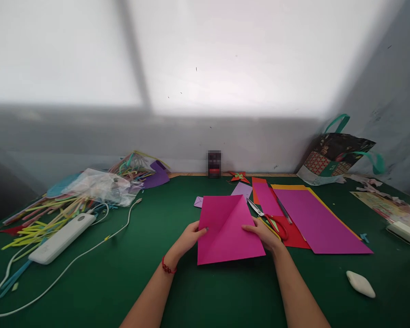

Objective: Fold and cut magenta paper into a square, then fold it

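Pink sheet (222, 232), centre of the frame, held over the green table (191, 296); a crease runs diagonally from its upper right corner toward the lower left. I pinch its left edge with my left hand (187, 238), thumb on the near face and fingers mostly hidden behind. With my right hand (265, 234) I pinch the right edge in the same way. I cannot tell whether the lower edge touches the table.

Right of centre, the scissors (260, 212), with red handles, lie just beside my right hand. Beyond them I see a pen (284, 209) on a red sheet (296, 240), then a purple sheet (324, 221) overlapping a yellow sheet (319, 197). At lower right sits a white lump (360, 284); at upper right, a bag (335, 155) stands by the wall. Near the wall at centre are an upright dark object (214, 163), blurred, and a red star (238, 176). At left I find paper strips (34, 231), a plastic bag (100, 184), a white bar (63, 238) and a looping cable (104, 241).
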The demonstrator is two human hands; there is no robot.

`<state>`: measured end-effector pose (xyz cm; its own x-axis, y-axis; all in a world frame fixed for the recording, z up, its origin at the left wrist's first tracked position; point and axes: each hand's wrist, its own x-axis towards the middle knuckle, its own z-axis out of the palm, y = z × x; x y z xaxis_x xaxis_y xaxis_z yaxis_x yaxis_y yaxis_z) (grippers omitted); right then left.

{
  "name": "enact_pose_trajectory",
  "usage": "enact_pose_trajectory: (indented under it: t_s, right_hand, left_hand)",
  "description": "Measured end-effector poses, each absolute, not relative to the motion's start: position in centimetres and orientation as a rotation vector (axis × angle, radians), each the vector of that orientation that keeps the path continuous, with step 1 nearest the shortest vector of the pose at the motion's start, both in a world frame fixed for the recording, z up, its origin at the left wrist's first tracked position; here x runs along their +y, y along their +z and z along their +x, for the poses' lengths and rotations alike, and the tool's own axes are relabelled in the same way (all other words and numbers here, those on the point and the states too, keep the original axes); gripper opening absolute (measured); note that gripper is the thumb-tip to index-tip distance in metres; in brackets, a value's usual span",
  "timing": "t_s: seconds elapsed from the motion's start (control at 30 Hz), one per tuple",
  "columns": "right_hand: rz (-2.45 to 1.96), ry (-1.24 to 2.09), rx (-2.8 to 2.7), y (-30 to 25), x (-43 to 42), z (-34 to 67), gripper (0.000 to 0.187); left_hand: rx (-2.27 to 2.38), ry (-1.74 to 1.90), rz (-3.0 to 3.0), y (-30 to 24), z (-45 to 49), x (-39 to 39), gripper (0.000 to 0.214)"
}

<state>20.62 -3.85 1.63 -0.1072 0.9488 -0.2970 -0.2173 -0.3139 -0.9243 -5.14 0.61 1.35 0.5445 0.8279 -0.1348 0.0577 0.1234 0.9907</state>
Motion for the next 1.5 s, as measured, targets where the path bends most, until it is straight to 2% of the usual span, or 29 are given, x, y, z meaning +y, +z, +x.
enact_pose_trajectory:
  t_s: [0.17, 0.4, 0.67, 0.9, 1.0, 1.1, 1.33, 1.5]
  right_hand:
    - [-1.229, 1.625, -0.87, 1.5, -3.9, 20.6, 0.04]
    - [-1.085, 1.652, -0.9, 1.9, -4.4, 20.5, 0.046]
    - [-0.993, 1.712, -0.843, 1.3, -4.4, 20.5, 0.055]
    - [-0.956, 1.838, -0.864, 0.6, -4.2, 20.5, 0.039]
    - [-0.972, 1.857, -0.88, 0.9, -4.4, 20.5, 0.029]
    - [-1.018, 1.779, -0.86, 1.4, -4.3, 20.5, 0.028]
    - [-0.969, 1.595, -0.812, 1.4, -4.0, 19.9, 0.045]
    - [-1.021, 1.648, -0.869, 0.8, -3.9, 20.4, 0.041]
  left_hand:
    - [0.873, 0.646, 1.361, 1.6, -5.6, 0.8, 0.045]
    - [0.901, 0.357, 1.279, 2.3, -6.3, 0.2, 0.054]
    - [0.857, 0.472, 1.227, 1.0, -6.9, 0.9, 0.057]
    - [0.717, 0.266, 1.409, 2.7, -8.0, 1.0, 0.046]
    - [0.656, 0.181, 1.479, 3.3, -8.3, 0.8, 0.053]
    - [0.642, 0.129, 1.428, 3.1, -7.9, 0.5, 0.059]
    - [0.861, 0.418, 1.313, 1.7, -6.1, 0.3, 0.049]
    - [0.825, 0.475, 1.048, 1.5, -6.4, 0.8, 0.048]
